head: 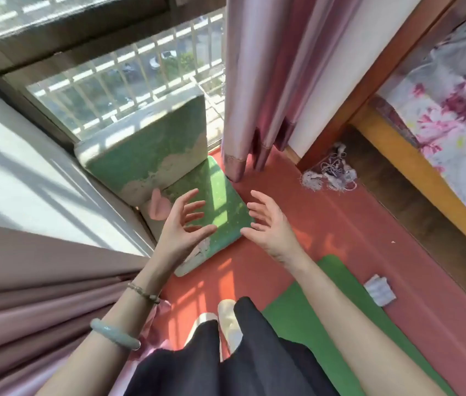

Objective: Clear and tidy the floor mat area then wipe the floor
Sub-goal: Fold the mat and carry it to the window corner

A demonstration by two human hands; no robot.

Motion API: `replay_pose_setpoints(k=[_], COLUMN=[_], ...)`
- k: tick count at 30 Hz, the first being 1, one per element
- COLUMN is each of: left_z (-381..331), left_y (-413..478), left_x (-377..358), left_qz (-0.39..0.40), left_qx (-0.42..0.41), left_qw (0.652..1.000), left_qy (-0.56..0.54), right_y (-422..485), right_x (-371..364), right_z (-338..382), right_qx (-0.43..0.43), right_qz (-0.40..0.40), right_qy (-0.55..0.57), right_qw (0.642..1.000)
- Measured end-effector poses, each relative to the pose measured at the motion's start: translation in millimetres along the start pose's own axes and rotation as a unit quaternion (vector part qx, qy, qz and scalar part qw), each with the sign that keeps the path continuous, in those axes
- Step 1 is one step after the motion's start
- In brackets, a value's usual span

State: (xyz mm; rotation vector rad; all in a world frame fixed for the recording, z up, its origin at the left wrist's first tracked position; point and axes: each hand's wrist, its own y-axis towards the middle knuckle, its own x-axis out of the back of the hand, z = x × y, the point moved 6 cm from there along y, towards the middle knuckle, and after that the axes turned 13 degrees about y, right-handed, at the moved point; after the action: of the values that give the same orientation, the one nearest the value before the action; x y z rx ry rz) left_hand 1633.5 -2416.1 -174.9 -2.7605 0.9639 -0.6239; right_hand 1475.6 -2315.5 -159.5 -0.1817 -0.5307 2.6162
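Nearest, below both wrists, are two pale-shod feet (228, 315) on the red floor mat (311, 212), and one green mat (306, 315) lies under the right forearm. The left wrist wears two bracelets, one pale green bangle (113, 334) and one thin cord (143, 292). Two hands are out in front: the left hand (182, 227) and the right hand (269, 227) are both spread with fingers apart, holding nothing and facing each other over the near corner of a flat green cushion (220, 195). That cushion lies on the red mat between and just beyond the hands, its green cover worn through to pale patches at the near edge. One pink object (159, 208) sits just left of the left hand's fingers. One small grey-white packet (380, 290) lies well right of the right hand. Beyond the hands a second green cushion (146, 155), also peeling, stands upright against the window (129, 75). Farther right of it lie one tangle of tassels (329, 174), a pink curtain (257, 81) and a bed (454, 110).
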Motion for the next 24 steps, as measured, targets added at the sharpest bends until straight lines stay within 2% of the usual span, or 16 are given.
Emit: replay_pose_setpoints(k=[7, 17, 24], left_z=[-95.4, -163.7, -206.5], left_y=[-17.9, -31.8, -25.4], left_x=[-36.7, -129.2, -217.3], left_qz=[0.137, 0.310, 0.381], left_qx=[-0.091, -0.174, -0.220], left_qw=[0.986, 0.932, 0.891], left_qy=[0.004, 0.075, 0.109], right_y=[-92.8, -192.3, -222.3], right_x=[52.1, 129.7, 197.3], right_z=[51.4, 45.3, 34.5], right_qx=[0.070, 0.101, 0.120], right_qz=[-0.139, -0.324, -0.401], right_qy=[0.049, 0.085, 0.120], right_qw=[0.987, 0.937, 0.900])
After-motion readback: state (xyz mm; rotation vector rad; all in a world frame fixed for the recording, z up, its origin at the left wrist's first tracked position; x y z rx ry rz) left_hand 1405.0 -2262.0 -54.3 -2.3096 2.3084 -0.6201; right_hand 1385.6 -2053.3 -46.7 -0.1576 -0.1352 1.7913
